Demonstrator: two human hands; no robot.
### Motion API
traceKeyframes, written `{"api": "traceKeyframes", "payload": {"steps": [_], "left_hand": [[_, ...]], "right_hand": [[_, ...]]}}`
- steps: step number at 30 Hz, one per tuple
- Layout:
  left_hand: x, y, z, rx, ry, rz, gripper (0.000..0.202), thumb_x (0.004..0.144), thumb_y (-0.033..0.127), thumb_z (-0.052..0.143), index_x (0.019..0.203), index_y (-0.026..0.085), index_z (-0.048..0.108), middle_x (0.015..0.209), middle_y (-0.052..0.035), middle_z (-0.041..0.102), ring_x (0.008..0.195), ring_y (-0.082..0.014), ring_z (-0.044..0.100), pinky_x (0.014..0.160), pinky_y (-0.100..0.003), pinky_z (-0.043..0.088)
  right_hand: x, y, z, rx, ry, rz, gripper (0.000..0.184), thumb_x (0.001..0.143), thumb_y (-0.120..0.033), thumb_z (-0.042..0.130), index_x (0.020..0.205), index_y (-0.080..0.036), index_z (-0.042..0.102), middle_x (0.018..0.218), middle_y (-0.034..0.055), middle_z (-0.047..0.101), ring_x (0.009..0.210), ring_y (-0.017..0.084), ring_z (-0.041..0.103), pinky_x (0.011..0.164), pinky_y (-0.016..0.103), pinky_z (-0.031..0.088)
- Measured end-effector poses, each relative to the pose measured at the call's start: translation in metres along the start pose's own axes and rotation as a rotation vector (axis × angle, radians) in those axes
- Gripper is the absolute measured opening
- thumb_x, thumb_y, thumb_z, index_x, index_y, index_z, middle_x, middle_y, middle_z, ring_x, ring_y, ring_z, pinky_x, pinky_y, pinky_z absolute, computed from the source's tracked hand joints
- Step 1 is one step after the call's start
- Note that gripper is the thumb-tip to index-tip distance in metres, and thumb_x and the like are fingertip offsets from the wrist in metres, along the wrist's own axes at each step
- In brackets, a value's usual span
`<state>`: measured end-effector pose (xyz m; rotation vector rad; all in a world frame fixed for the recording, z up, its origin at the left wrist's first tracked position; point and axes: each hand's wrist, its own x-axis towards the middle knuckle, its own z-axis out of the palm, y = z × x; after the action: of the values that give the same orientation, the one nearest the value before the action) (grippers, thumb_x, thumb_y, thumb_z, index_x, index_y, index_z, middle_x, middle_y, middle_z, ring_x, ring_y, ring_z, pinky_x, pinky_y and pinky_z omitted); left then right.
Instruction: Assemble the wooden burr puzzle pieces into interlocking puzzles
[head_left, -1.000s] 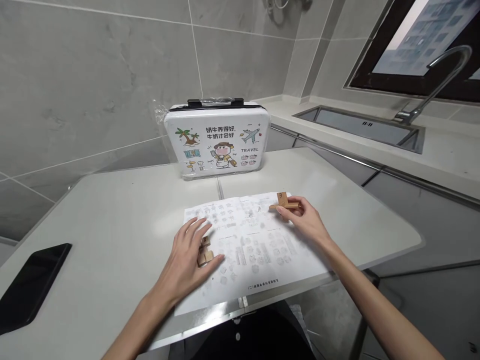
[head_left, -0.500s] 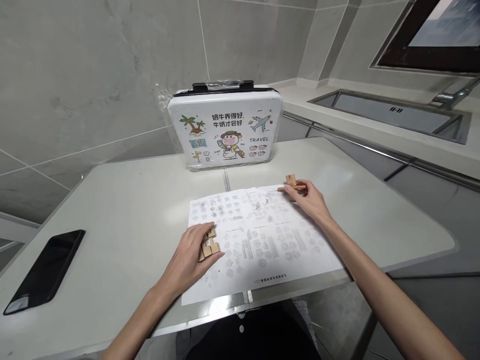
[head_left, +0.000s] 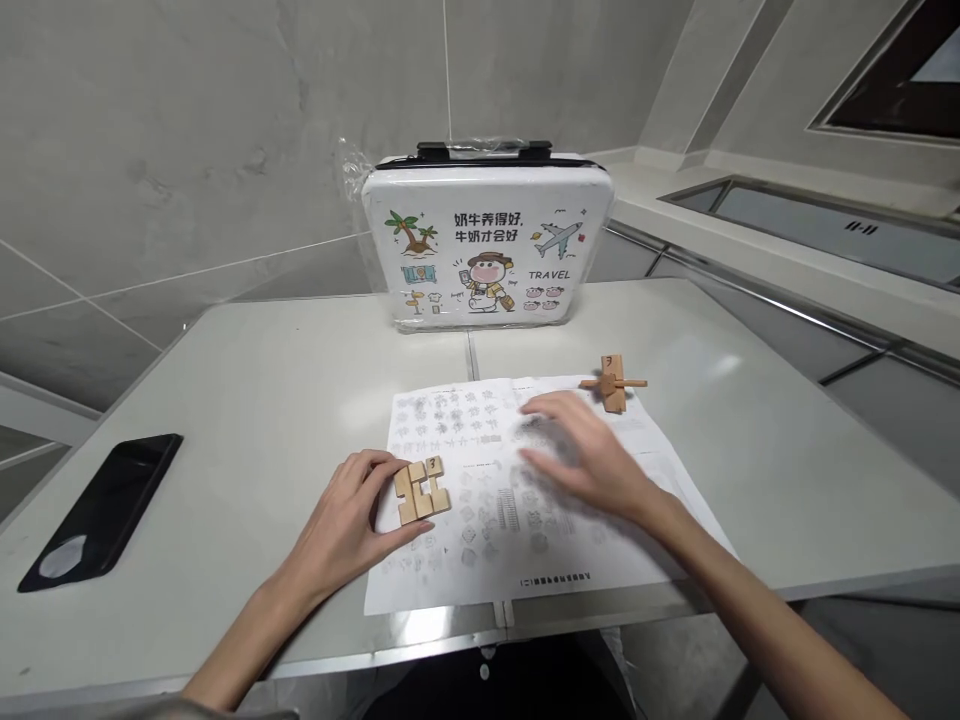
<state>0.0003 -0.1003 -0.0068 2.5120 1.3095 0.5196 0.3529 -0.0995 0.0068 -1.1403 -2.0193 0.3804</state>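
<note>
My left hand [head_left: 349, 515] rests at the left of the printed sheet [head_left: 622, 545], thumb and fingers curled around light wooden puzzle pieces [head_left: 421, 492] lying side by side; one carries a black "3". Over the middle of the sheet hovers my right hand [head_left: 585, 450], slightly blurred, with thumb and fingers apart and nothing between them. Beyond it, at the sheet's far right corner, sits a darker wooden puzzle assembly [head_left: 613, 384] with crossed pieces and a "3" on top. No hand touches that assembly.
A white case [head_left: 487, 240] with cartoon prints, wrapped in plastic, stands at the back of the pale table [head_left: 262, 380]. A black phone [head_left: 101, 510] lies at the left. Beyond the table's right side is a counter with a sink [head_left: 840, 225].
My right hand has let go of the crossed wooden assembly and moved left and nearer, over the sheet. My left hand stays at its pieces, which show more fully. The view has shifted slightly.
</note>
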Motion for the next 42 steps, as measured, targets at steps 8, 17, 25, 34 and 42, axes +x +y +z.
{"api": "traceKeyframes", "payload": {"steps": [8, 17, 25, 34, 42], "left_hand": [[0.036, 0.0, -0.004, -0.267, -0.093, 0.01, 0.065, 0.081, 0.054, 0.085, 0.135, 0.025, 0.062, 0.128, -0.0106, 0.06, 0.118, -0.0309, 0.061, 0.099, -0.045, 0.053], [0.079, -0.014, -0.002, -0.878, 0.053, -0.177, 0.072, 0.07, 0.036, 0.096, 0.133, 0.024, 0.065, 0.13, -0.0103, 0.062, 0.109, -0.0252, 0.062, 0.101, -0.041, 0.048], [0.078, -0.005, 0.013, -1.423, -0.027, -0.256, 0.071, 0.082, 0.045, 0.088, 0.142, 0.02, 0.061, 0.106, -0.0096, 0.071, 0.101, -0.0241, 0.065, 0.092, -0.036, 0.05], [0.085, -0.004, 0.016, -1.876, 0.059, -0.484, 0.055, 0.105, 0.053, 0.054, 0.124, 0.005, 0.073, 0.107, -0.0179, 0.075, 0.072, -0.0151, 0.062, 0.071, -0.029, 0.051], [0.082, -0.015, 0.018, -1.829, 0.125, -0.515, 0.041, 0.092, 0.02, 0.077, 0.132, 0.015, 0.071, 0.148, -0.0148, 0.063, 0.119, -0.0193, 0.068, 0.106, -0.029, 0.051]], "right_hand": [[0.037, -0.013, 0.059, 0.152, -0.445, -0.083, 0.067, 0.08, -0.038, 0.09, 0.137, -0.025, 0.058, 0.138, 0.0139, 0.059, 0.131, 0.035, 0.053, 0.105, 0.052, 0.052], [0.038, 0.007, 0.067, 0.647, -0.182, 0.28, 0.055, 0.081, -0.025, 0.084, 0.127, -0.028, 0.055, 0.129, 0.0082, 0.068, 0.096, 0.023, 0.061, 0.088, 0.039, 0.05], [0.037, 0.01, 0.067, 0.755, -0.089, 0.369, 0.052, 0.09, -0.048, 0.08, 0.132, -0.029, 0.057, 0.123, 0.0084, 0.067, 0.101, 0.025, 0.062, 0.085, 0.037, 0.048], [0.045, 0.001, 0.078, 0.723, -0.118, 0.488, 0.049, 0.106, -0.061, 0.048, 0.077, -0.022, 0.053, 0.071, -0.0029, 0.041, 0.065, 0.016, 0.037, 0.062, 0.031, 0.032], [0.056, -0.006, 0.096, 1.023, -0.067, 0.558, 0.039, 0.101, -0.062, 0.06, 0.104, -0.023, 0.058, 0.07, -0.0074, 0.035, 0.053, 0.011, 0.026, 0.048, 0.026, 0.02]]}}
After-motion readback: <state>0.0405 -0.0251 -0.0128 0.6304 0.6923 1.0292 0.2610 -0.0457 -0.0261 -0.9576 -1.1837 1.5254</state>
